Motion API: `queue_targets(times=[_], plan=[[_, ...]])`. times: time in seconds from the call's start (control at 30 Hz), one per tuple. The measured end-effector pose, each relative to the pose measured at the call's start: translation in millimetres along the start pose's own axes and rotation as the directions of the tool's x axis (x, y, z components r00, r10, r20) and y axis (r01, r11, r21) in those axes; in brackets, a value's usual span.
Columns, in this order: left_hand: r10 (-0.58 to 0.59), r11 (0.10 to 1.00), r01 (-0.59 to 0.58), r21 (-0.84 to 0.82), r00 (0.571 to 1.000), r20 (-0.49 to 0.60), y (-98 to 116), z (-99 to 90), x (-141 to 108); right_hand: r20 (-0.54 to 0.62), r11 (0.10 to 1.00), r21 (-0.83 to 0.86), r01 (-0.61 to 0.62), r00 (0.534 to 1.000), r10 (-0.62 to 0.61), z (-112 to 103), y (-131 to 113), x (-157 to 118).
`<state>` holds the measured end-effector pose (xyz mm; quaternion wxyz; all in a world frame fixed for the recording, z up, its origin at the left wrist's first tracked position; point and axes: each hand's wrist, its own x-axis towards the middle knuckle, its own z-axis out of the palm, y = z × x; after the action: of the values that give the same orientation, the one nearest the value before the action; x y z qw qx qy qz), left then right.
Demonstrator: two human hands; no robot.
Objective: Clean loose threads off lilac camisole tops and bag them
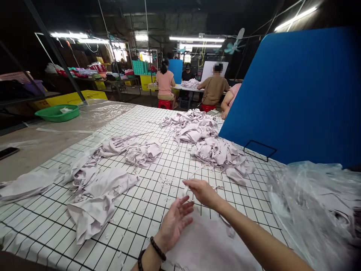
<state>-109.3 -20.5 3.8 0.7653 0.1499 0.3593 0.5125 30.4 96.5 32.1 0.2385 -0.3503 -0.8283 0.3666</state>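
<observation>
A pale lilac-grey cloth piece [208, 241] lies spread on the table in front of me, partly under my forearms. My left hand [176, 222] is just above its left edge, palm turned up and fingers apart, with nothing gripped in it. Above and right of it, my right hand [201, 192] has its fingers pressed together on a narrow pale fabric strap [184, 191], which shows below the fingertips. Another thin strap trails on the table beyond that hand. Small white scraps [165, 180] are scattered around both hands.
Piles of the same cloth lie left [98, 192], right [222, 152] and farther back [194, 124] on the grid-patterned table cover [146, 205]. A clear plastic bag [307, 210] and a blue panel [299, 101] bound the right. At left are a green basin [58, 113] and a phone [8, 152]. Several people sit beyond.
</observation>
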Motion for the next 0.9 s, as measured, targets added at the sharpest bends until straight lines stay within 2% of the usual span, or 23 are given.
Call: queue_targets(times=[0.07, 0.17, 0.23, 0.3, 0.37, 0.4, 0.47, 0.57, 0.63, 0.7, 0.73, 0.77, 0.83, 0.9], plan=[[0.036, 0.999, -0.036, -0.021, 0.999, 0.032, 7.3, 3.5, -3.5, 0.077, 0.975, -0.188, 0.121, 0.991, -0.108, 7.2, -3.9, -16.2], [0.028, 0.995, -0.026, 0.096, 0.999, -0.022, 9.7, 4.2, -3.1, 0.133, 0.934, -0.304, 0.189, 0.979, -0.155, 14.0, -4.5, -26.1], [0.010, 0.987, 0.001, 0.163, 0.998, -0.069, 7.4, 2.6, -1.2, 0.123, 0.928, -0.341, 0.147, 0.986, -0.111, 14.7, -3.6, -27.1], [0.017, 0.982, 0.002, 0.191, 0.995, -0.095, 4.8, 1.0, 0.3, 0.047, 0.946, -0.321, 0.040, 0.999, -0.027, 11.7, -4.7, -27.7], [0.048, 0.971, -0.021, 0.236, 0.993, -0.112, 3.2, 0.1, 1.1, -0.015, 0.977, -0.197, -0.078, 0.997, 0.076, 5.2, -9.3, -29.2], [0.062, 0.962, -0.029, 0.273, 0.992, -0.110, 2.7, 0.0, 1.5, 0.010, 0.986, -0.112, -0.125, 0.992, 0.127, 1.2, -12.7, -29.9], [0.075, 0.927, -0.043, 0.373, 0.995, -0.070, 2.2, -0.2, 2.3, 0.196, 0.981, 0.034, -0.193, 0.963, 0.183, -6.7, -19.6, -30.0], [0.078, 0.840, -0.061, 0.538, 0.997, -0.009, 2.3, -0.3, 3.0, 0.523, 0.958, 0.111, -0.265, 0.835, 0.170, -13.0, -22.4, -25.7], [0.073, 0.777, -0.046, 0.628, 0.997, -0.017, 3.6, -0.4, 1.0, 0.608, 0.943, 0.096, -0.318, 0.769, 0.197, -12.0, -16.6, -22.4], [0.103, 0.687, -0.045, 0.725, 0.994, -0.035, 5.7, -0.6, -4.1, 0.598, 0.925, 0.068, -0.374, 0.758, 0.262, -8.6, -7.5, -21.6], [0.157, 0.612, -0.070, 0.787, 0.987, -0.034, 6.6, -0.9, -7.6, 0.574, 0.920, 0.057, -0.387, 0.767, 0.287, -6.8, -3.0, -22.6], [0.234, 0.508, -0.106, 0.855, 0.972, -0.019, 7.1, -1.3, -11.4, 0.546, 0.921, 0.047, -0.386, 0.782, 0.300, -5.2, 0.9, -24.5], [0.381, 0.242, -0.165, 0.956, 0.923, 0.063, 6.0, -2.4, -18.3, 0.494, 0.938, 0.034, -0.346, 0.821, 0.285, -3.6, 5.8, -30.3], [0.414, 0.017, -0.168, 0.986, 0.898, 0.146, 2.0, -3.0, -22.0, 0.465, 0.957, 0.032, -0.290, 0.852, 0.243, -3.5, 7.3, -37.0]])
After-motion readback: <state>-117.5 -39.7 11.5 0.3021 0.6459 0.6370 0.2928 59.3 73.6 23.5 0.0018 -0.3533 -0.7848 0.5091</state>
